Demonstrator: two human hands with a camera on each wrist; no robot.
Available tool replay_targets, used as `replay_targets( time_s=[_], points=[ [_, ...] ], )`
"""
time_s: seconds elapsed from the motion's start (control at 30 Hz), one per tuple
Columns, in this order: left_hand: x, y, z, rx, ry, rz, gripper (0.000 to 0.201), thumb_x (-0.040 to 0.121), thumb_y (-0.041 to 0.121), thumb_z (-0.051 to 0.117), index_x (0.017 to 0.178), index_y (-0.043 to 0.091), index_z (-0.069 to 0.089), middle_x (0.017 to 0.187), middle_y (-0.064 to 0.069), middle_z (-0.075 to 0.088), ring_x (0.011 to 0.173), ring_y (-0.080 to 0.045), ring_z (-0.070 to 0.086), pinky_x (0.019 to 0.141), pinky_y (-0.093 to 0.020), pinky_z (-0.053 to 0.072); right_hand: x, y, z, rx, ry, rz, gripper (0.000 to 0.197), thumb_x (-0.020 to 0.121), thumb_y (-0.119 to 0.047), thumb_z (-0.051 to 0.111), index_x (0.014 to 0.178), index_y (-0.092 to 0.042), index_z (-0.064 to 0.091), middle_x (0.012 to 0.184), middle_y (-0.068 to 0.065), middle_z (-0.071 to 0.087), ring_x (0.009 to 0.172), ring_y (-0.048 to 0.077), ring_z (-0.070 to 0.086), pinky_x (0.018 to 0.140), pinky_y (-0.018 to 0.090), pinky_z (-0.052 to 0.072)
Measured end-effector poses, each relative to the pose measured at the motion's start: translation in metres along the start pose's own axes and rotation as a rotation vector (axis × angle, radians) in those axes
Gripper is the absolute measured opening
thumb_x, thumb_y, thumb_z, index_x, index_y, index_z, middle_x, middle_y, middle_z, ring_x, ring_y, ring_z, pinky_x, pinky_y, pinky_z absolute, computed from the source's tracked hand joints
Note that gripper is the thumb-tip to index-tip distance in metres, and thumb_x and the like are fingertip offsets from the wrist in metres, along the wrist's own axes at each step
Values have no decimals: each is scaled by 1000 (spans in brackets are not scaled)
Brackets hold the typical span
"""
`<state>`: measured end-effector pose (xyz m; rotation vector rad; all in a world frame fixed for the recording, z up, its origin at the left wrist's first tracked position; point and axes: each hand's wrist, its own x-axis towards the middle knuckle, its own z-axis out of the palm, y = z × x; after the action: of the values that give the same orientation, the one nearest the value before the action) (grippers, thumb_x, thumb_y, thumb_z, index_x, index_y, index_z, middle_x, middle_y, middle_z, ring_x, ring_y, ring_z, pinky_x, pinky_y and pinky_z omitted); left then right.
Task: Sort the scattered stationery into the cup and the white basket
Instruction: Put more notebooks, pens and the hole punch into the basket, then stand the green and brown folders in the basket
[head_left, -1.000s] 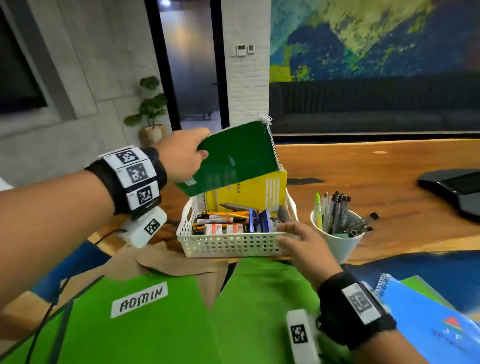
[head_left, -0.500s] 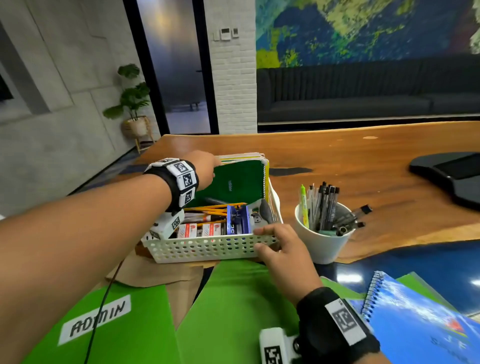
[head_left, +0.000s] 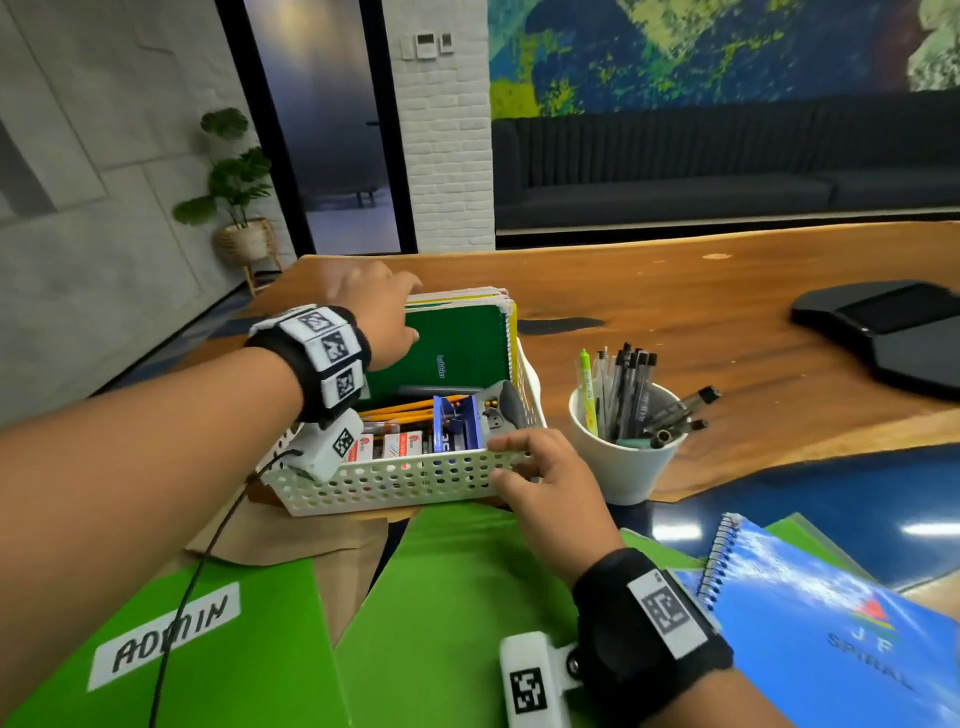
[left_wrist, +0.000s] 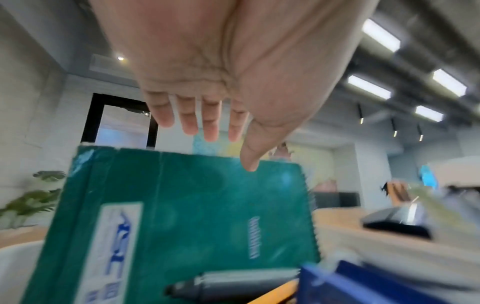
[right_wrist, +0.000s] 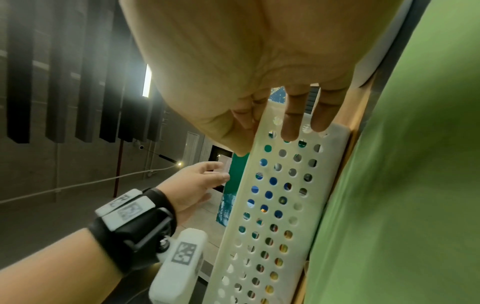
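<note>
Left hand (head_left: 376, 306) grip is open, fingers straight, thumb tip just touching the top edge of the green notebook (head_left: 457, 353); nothing pinched. Notebook stands upright at the back of the white basket (head_left: 405, 480), directly below and in front of that grip, against other pads. Right hand (head_left: 545, 478) grip is relaxed, straight fingers resting on the basket's near rim and perforated wall, steadying it, not clutching. Cup (head_left: 623, 457) sits just right of the right grip, packed with pens. Handling guess: notebook is light, semi-stiff card cover, flexes if pushed mid-panel; best taken at the top edge or spiral spine. Basket is light plastic and will likely slide or tip if the notebook is shoved, so the steadying hand matters. Near the right wrist: green folders (head_left: 457, 597) and a blue spiral notebook (head_left: 831, 613) not yet sorted. Surface is glossy wood with blue resin patches, probably slick. Room: dark sofa, mural, potted plant by a glass door.
</note>
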<state>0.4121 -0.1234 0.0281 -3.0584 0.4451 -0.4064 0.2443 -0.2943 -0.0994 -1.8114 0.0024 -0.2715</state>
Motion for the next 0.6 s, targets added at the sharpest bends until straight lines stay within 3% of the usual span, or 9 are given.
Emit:
replay_targets(
  time_s=[0.07,0.1,0.13,0.2,0.27,0.33,0.4,0.5,0.6],
  points=[
    [-27,4,-18,-160,87,26,39,87,39,71,123,30,62,127,-2,57,114,-24,55,94,-37,44,-1,-10,-2,43,-29,67,22,80,-26,68,100,-33,71,109,-7,67,93,17,70,81,37,60],
    [-45,9,-27,-289,102,35,26,88,37,71,112,29,66,117,2,60,104,-18,58,86,-32,44,-3,-18,-7,42,-59,99,19,84,-22,68,102,-30,71,104,-2,70,83,11,69,71,30,60],
    [-66,13,-32,-424,97,28,15,89,34,71,102,30,69,106,7,62,95,-13,60,79,-29,44,-5,-26,-13,20,-95,107,17,89,-19,68,103,-26,70,98,-1,72,70,4,66,59,21,54],
    [-114,20,-35,-659,28,-15,3,90,31,70,92,29,70,91,13,66,78,-2,61,66,-24,44,-12,-43,-32,-27,-161,69,14,93,-18,67,105,-25,70,91,-3,73,58,-2,59,53,16,47],
    [-158,21,-22,-898,-108,-89,3,91,29,71,91,26,72,85,10,71,68,0,61,63,-23,48,-18,-59,-54,-78,-234,61,14,94,-19,68,105,-26,70,98,-5,75,65,-3,62,58,16,48],
    [-199,19,-1,-1157,-315,-206,4,90,23,71,93,22,74,88,1,74,76,-10,65,69,-30,54,-24,-71,-79,-139,-313,113,18,93,-13,68,107,-24,71,104,-6,75,77,0,67,69,17,52],
    [-234,21,19,-1344,-500,-315,7,88,20,72,94,17,76,92,-6,74,81,-17,68,68,-34,54,-26,-67,-110,-247,-362,201,24,86,-11,74,105,-25,72,106,-6,76,89,7,70,83,26,54],
    [-270,31,38,-1566,-627,-420,24,83,17,70,104,7,73,94,-10,71,81,-21,68,70,-35,52,-32,-48,-155,-784,-402,315,48,67,-39,83,112,-38,69,121,-11,70,110,11,65,101,33,49],
    [-288,37,47,-1818,-649,-521,41,79,12,65,117,-6,63,101,-21,69,87,-28,68,73,-34,56,-61,-29,-189,-1119,-366,549,89,59,-56,87,136,-29,53,124,-4,64,112,18,63,95,30,48]
  ],
)
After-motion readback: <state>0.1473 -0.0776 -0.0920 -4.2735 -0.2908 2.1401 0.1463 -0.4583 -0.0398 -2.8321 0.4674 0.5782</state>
